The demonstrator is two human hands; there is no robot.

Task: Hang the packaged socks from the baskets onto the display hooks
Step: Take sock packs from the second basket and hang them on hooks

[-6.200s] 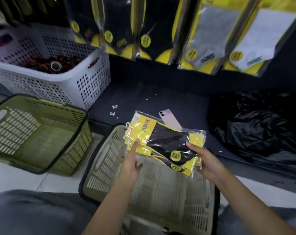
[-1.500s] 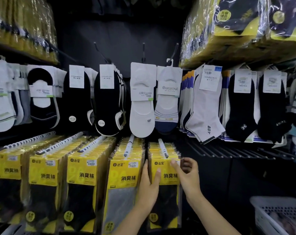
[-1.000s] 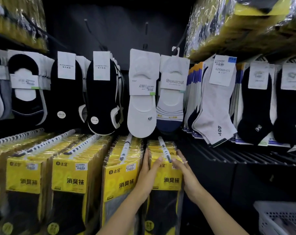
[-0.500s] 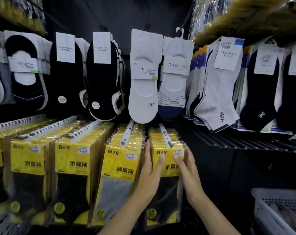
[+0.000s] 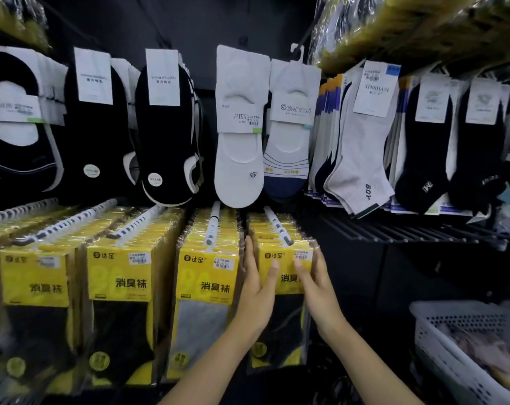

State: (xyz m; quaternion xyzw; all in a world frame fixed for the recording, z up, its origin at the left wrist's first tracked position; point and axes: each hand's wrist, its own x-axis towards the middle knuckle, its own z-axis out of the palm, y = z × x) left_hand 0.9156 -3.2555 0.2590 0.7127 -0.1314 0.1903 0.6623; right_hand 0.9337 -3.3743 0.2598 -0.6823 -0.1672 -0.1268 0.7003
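Touching the sock pack [image 5: 283, 258] no longer down near the floor, as six seconds back, but up on the display [image 5: 189, 24], hanging at the tip of the rightmost hook [image 5: 278, 229] in the lower row. Resting both hands lower than a second ago, off that hook tip. Laying the left hand [image 5: 258, 290] flat along the pack's left edge, with fingers straight and the thumb crossing onto the yellow card. Laying the right hand [image 5: 316, 287] likewise along the right edge, with fingers straight too; gripping nothing, only bracketing and touching the pack.

Counting five white ribbed hooks across the lower row, all loaded with thick stacks of glossy clear-plastic packs under yellow card headers. Reading "达足" and "消臭袜" on those headers, beside price stickers too blurred to read. Seeing black socks in most packs, grey in the fourth stack [image 5: 202, 287]. Counting about eight front pairs along the upper row: knit low-cut socks in black and white toward the left end, ankle socks in grey and black toward the right, all under white paper sleeves. Making out "Guanwei" on one white pair [image 5: 288, 141], "XINSHAYI" and "BOY" on the grey pair [image 5: 361, 159]. Noting bare black wire prongs [image 5: 394, 232] at the lower row's right end, and one white perforated plastic basket [image 5: 435, 337] below the display's lower right corner.
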